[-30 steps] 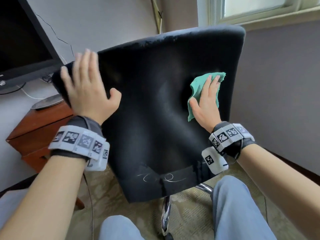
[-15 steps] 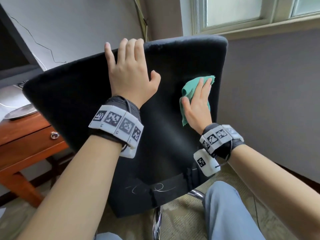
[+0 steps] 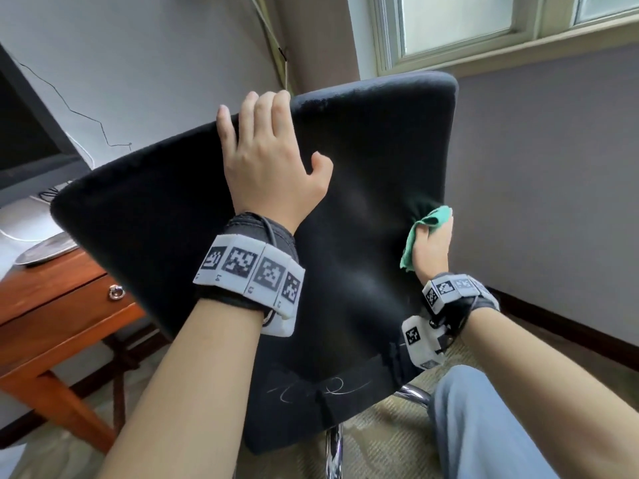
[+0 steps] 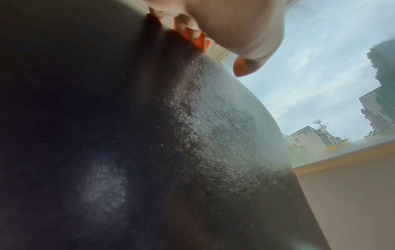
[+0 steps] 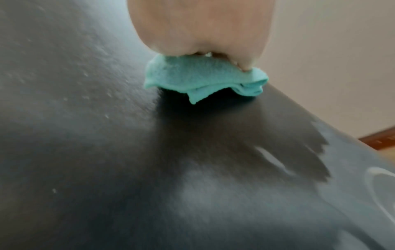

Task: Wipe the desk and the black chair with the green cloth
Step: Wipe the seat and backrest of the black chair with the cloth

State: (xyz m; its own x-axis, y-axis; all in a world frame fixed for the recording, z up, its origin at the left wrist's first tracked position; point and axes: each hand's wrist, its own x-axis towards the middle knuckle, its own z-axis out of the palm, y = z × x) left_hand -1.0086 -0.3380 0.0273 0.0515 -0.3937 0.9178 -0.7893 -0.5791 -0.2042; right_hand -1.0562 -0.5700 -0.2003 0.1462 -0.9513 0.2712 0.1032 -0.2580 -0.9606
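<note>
The black chair (image 3: 363,150) faces away from me, its backrest filling the head view. My left hand (image 3: 273,160) holds the backrest's top edge, fingers curled over it and thumb on the near face; the left wrist view shows the palm (image 4: 224,25) against the black fabric (image 4: 149,152). My right hand (image 3: 432,247) grips the bunched green cloth (image 3: 420,224) and presses it on the backrest's right edge, about halfway down. In the right wrist view the cloth (image 5: 198,76) is crumpled under the hand (image 5: 198,25) on the chair (image 5: 107,152).
The wooden desk (image 3: 52,305) with a drawer knob stands at the left, bearing a dark monitor (image 3: 20,140) and its silver base (image 3: 45,252). A window (image 3: 484,22) is behind the chair. The chrome chair post (image 3: 333,451) and my knee in jeans (image 3: 484,426) are below.
My left hand moved from the backrest's left corner to its top edge and curled over it. My right hand slid the cloth down and right to the edge, bunching it.
</note>
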